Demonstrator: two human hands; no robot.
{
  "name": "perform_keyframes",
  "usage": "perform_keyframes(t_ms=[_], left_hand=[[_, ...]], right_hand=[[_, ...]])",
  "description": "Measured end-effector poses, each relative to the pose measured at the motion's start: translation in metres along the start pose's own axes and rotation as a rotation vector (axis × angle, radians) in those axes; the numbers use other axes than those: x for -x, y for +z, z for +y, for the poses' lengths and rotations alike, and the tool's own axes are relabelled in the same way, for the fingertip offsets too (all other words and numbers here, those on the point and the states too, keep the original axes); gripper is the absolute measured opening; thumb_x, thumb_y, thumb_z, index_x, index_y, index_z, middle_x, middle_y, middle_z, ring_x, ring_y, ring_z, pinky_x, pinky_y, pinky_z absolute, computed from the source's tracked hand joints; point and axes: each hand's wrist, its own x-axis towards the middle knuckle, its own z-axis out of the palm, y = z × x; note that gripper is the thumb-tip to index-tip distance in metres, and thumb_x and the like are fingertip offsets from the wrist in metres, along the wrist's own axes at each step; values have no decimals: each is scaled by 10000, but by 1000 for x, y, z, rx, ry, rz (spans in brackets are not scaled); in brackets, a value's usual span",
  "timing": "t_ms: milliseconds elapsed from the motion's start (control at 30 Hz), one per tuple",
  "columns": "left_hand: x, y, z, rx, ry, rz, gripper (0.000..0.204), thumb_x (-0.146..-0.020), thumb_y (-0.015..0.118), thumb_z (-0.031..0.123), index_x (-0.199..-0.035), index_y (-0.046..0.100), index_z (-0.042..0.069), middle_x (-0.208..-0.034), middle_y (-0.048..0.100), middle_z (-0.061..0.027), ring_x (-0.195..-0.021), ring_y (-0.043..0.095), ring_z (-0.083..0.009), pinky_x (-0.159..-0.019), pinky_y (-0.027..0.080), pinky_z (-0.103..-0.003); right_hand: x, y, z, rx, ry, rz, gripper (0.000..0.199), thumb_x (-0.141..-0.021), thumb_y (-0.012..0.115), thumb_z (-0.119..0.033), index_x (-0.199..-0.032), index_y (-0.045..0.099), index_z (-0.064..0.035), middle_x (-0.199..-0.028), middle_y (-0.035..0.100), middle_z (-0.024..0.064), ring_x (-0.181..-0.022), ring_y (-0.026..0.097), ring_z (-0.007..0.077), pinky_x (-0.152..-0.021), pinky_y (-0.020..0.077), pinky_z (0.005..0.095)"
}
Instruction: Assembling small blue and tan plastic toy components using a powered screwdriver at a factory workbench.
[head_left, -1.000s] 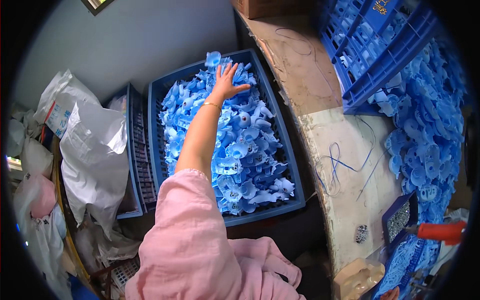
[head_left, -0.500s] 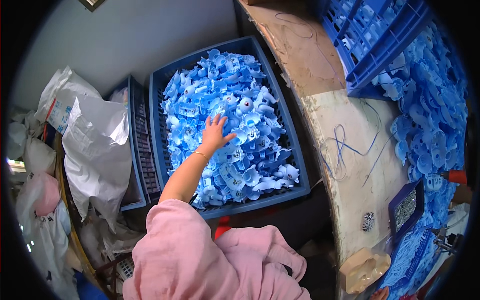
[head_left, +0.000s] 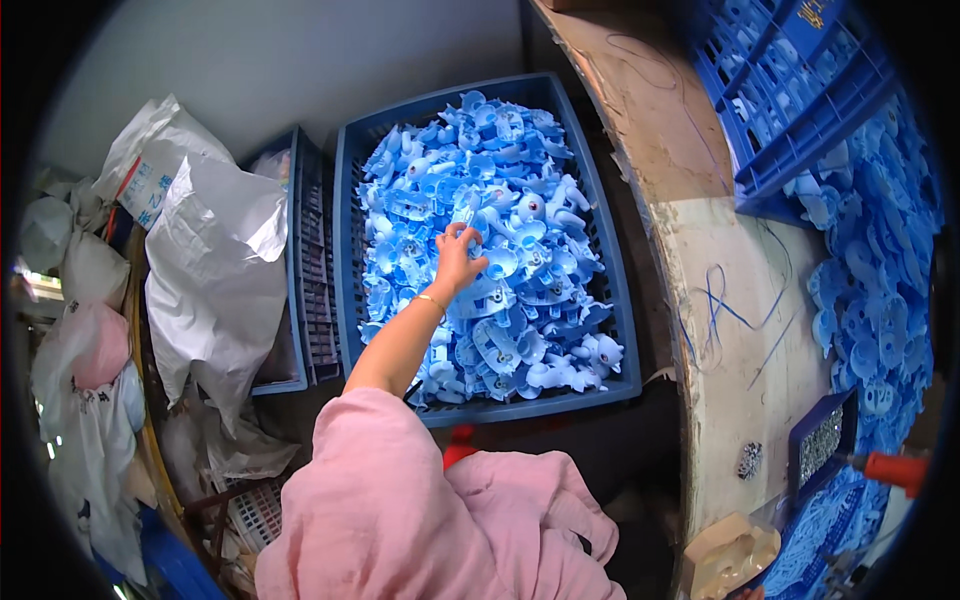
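My left hand [head_left: 460,258] reaches into the middle of a heap of light blue plastic toy parts [head_left: 530,330], its fingers bent down and its thumb out to the right. The fingers curl over a light blue plastic part [head_left: 475,243], whose shape is mostly hidden under them. Around it lie cup-shaped shells and rounded pieces, one with a red-centred eye [head_left: 530,207]. The heap fills a dark blue slatted crate [head_left: 625,330]. At the lower edge, beside a tan faceted block [head_left: 735,552], a sliver of skin shows; whether it is my right hand I cannot tell.
White sacks [head_left: 215,270] and a second crate [head_left: 297,200] stand left of the heap. On the right, a worn wooden table [head_left: 740,370] carries loose blue string, a tilted blue crate [head_left: 810,130], a tray of small metal bits [head_left: 822,440] and more blue parts [head_left: 880,290].
The view has shifted, so the crate and table sit further right. My left hand's fingers, spread before, have bent down onto the parts.
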Motion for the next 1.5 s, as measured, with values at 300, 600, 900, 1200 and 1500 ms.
perform_keyframes(t_ms=[300, 600, 900, 1200, 1500], left_hand=[[-68, -100, 0, -32, 217, 222, 314, -625, 723, 103, -914, 601, 104, -1043, 611, -148, -1075, 544, -349, -958, 379, -434], [-189, -159, -64, -282, -171, 186, 880, -691, 880, 282, -1431, 455, 66, -1445, 493, -228, -1378, 444, -339, -1129, 369, -412], [-109, -27, -100, -154, -151, -336, 973, -799, 696, 618, -1561, 279, 181, -1588, 273, -228, -1471, 268, -376, -1180, 244, -524], [-116, 4, -92, -336, -305, -34, 776, -762, 786, 228, -1444, 421, 162, -1491, 406, -188, -1328, 428, -441, -1035, 438, -539], [-119, 2, -47, -279, 1, 331, 345, -770, 695, 50, -1103, 608, 75, -1086, 610, -150, -1009, 591, -377, -906, 440, -456]], right_hand=[[-23, -25, 34, 37, -42, 96, 197, -934, 620, -148, -998, 678, 30, -784, 634, 57, -606, 519, 122, -529, 414, 257], [-20, -22, 15, 88, -62, 34, 203, -915, 636, -154, -1000, 682, 24, -805, 645, 67, -609, 527, 136, -526, 417, 265], [-31, -22, 40, 137, -96, 78, 217, -893, 675, -112, -1043, 684, 44, -818, 660, 114, -648, 572, 172, -555, 469, 280], [-22, -61, 62, 196, -255, 75, 243, -898, 685, -120, -1057, 680, 63, -815, 664, 119, -666, 577, 178, -558, 480, 296], [0, -53, 63, 253, -194, 67, 165, -905, 656, -151, -925, 690, 9, -765, 634, 94, -607, 553, 190, -528, 450, 307]])
